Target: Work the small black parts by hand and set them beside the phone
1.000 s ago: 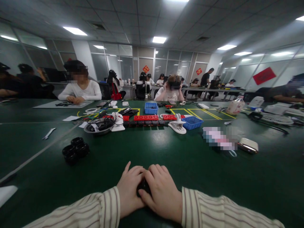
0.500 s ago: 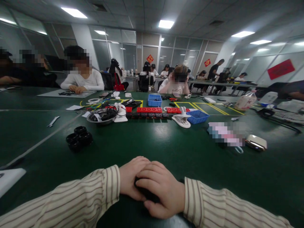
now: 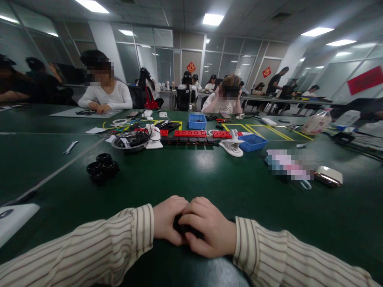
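Observation:
Close in front of me, both my hands are wrapped round a dark, rounded object, mostly hidden by the fingers, so its kind does not show. My left hand is closed along its left side. From the right and above, my right hand curls over it, with the thumb on the near side. Farther left on the green table stands a cluster of several black, round, cup-like pieces, apart from both hands.
Red-and-black power strips, a clear bowl of dark parts, a white clip stand and a blue bin lie mid-table. A pale, shiny case is at right. Other people sit beyond.
My right thumb has drawn up closer to its fingers, and the grip on the dark object has shifted slightly. The view has tilted a little; the things on the table stay put.

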Demonstrator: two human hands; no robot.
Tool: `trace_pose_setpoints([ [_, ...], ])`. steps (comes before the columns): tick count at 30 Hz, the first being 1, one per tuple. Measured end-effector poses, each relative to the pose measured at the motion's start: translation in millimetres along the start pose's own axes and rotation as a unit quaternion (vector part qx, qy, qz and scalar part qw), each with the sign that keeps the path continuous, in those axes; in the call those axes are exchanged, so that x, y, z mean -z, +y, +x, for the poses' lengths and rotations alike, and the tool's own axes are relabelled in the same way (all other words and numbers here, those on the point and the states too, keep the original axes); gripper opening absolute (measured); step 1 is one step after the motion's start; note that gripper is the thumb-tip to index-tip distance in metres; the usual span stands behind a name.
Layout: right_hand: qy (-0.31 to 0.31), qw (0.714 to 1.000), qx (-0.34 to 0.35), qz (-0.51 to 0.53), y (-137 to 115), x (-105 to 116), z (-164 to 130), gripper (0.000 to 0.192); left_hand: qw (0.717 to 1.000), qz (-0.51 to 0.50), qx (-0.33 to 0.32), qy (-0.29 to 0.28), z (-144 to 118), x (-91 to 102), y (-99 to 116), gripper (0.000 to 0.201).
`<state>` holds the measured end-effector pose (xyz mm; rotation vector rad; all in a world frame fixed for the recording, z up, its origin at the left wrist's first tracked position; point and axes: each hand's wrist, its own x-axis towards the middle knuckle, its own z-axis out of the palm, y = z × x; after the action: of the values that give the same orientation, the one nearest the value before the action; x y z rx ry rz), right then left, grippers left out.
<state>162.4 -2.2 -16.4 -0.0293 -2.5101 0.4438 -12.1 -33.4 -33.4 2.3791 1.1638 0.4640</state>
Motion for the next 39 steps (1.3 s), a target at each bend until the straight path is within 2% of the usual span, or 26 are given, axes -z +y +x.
trace_pose_setpoints([
  [5,-0.016,0.996,0.083,0.028,-1,-1,1,0.024,0.999,-0.012,-0.039,-0.013,1,-0.9,-6,0.037],
  [8,0.010,0.996,0.082,0.033,-3,0,1,0.025,0.999,-0.018,-0.036,0.001,0,0.5,-7,0.052],
  [10,0.035,0.998,0.054,0.029,-4,1,1,0.027,0.999,-0.022,-0.032,0.020,-1,3.3,-6,0.066],
  [13,0.071,0.996,-0.039,0.023,-3,1,0,0.034,0.999,-0.015,-0.006,0.031,-2,6.8,-3,0.079],
  [16,0.079,0.987,-0.141,0.020,1,-1,-1,0.045,0.999,0.014,0.031,0.033,-3,5.7,1,0.083],
  [18,0.070,0.984,-0.164,0.020,3,-3,-2,0.050,0.998,0.032,0.040,0.037,-4,2.8,3,0.079],
  [23,0.033,0.991,-0.131,0.014,3,-5,-2,0.053,0.997,0.037,0.033,0.052,-2,-2.9,2,0.057],
  [28,0.028,0.998,-0.044,0.031,0,0,1,0.027,1.000,0.023,0.005,0.021,1,0.2,-2,0.043],
  [31,0.010,0.999,0.020,0.039,-1,1,2,0.025,1.000,0.014,-0.021,0.004,2,2.1,-4,0.038],
  [35,-0.011,0.998,0.047,0.028,-1,1,2,0.024,0.999,0.035,-0.021,0.008,2,2.5,-5,0.036],
  [39,0.018,0.999,0.015,0.028,-1,1,2,0.028,0.999,0.033,-0.018,0.002,0,2.9,-6,0.053],
])
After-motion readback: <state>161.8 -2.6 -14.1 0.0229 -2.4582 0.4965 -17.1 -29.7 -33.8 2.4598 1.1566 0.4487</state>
